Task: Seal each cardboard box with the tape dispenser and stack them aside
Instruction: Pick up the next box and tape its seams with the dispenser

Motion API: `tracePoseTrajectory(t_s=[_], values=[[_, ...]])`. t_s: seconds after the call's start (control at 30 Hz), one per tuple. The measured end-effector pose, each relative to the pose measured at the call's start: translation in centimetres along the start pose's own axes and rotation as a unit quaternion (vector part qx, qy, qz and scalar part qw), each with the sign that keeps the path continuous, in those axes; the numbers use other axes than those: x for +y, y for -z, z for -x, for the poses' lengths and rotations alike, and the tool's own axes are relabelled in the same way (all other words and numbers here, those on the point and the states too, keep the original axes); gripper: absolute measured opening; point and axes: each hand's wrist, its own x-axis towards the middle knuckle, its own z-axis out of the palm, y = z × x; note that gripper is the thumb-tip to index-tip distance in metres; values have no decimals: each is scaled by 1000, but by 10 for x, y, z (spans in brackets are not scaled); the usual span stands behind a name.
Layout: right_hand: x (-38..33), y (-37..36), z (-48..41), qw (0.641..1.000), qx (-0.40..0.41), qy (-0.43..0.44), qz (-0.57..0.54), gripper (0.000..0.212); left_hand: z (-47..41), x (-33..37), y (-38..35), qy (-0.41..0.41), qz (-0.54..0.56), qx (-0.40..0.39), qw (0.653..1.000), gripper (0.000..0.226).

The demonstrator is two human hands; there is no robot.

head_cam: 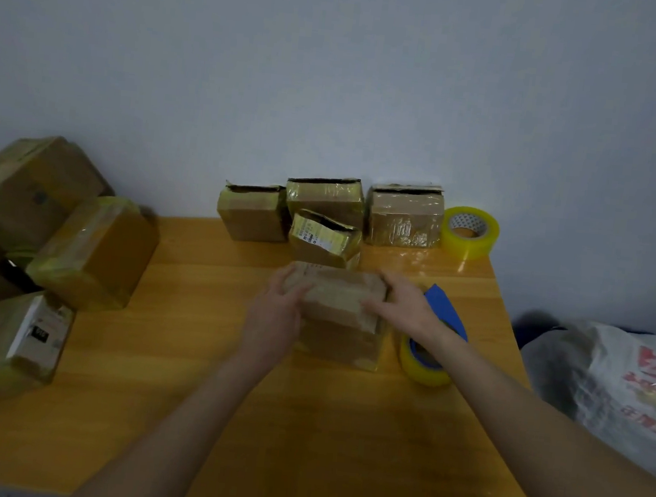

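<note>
I see the box (337,321) standing on the worktop (195,359) between both hands. My left hand (276,309) lies against its left top edge and my right hand (405,304) rests across its right top. The fingers of both look straight and laid on the cardboard rather than curled round it, though motion blur softens them. Faint print sits on the lid just beyond the left fingers; I cannot read it.

Just right of the right hand, partly hidden under that wrist, lies the dispenser (435,341), blue-framed with a yellow roll. Beyond the hands four back boxes (325,200) stand by the wall (335,68) with their tops unsealed. The small front one (325,238) carries a white label with tiny print that is too small to read. Further right of them stands a spare roll (470,232).

Well left of the left hand is a pile (94,250) of taped boxes, cut off by the frame edge. The nearest (17,342) bears a white label with a dark block, illegible. Far right of the right hand lies a bag (625,393) with red characters, blurred and cropped.
</note>
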Motion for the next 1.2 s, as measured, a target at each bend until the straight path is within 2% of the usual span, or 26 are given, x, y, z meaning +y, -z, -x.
tracePoseTrajectory(t_s=[0.07, 0.13, 0.27, 0.33, 0.37, 0.43, 0.47, 0.53, 0.63, 0.7, 0.8, 0.87, 1.0, 1.1, 1.2], values=[[-3, -5, 3, 997, 8, -16, 82, 70, 12, 15, -8, 143, 124, 10, 982, 67], [-5, -7, 13, 986, 23, -40, 157, 68, 19, 21, -15, 198, 184, -21, 963, 79], [-13, -20, 31, 977, 14, -62, 202, 65, 9, 24, -10, 140, 253, -16, 957, 77], [-17, -32, 39, 976, 44, -73, 199, 61, 3, 25, -6, 72, 269, -70, 958, 74], [-18, -36, 42, 977, 59, -79, 190, 59, 4, 25, -7, 34, 245, -120, 962, 78], [-15, -36, 44, 983, 58, -76, 154, 53, 9, 21, -13, -52, 90, -219, 970, 95], [-11, -31, 44, 987, 52, -68, 135, 50, 12, 18, -18, -84, 11, -239, 967, 98], [1, -15, 42, 988, 62, -73, 119, 44, 14, 13, -24, -103, -55, -229, 967, 92], [29, 11, 38, 966, 99, -165, 170, 53, 7, 11, -25, -125, -65, -205, 969, 82], [50, 25, 36, 940, 74, -251, 219, 63, 0, 9, -23, -135, -88, -197, 967, 79], [76, 30, 31, 932, -11, -316, 178, 44, -4, 5, -24, -140, -131, -191, 963, 78], [87, 28, 27, 935, -31, -328, 130, 38, -6, 4, -25, -133, -132, -192, 963, 77], [92, 28, 20, 941, -16, -330, 69, 31, -10, -4, -21, -120, -138, -195, 964, 76], [80, 33, 18, 944, -4, -327, -32, 32, -12, -7, -16, -125, -170, -193, 958, 76], [58, 48, 21, 940, 5, -315, -132, 17, -11, -3, -9, -106, -152, -205, 961, 78]])
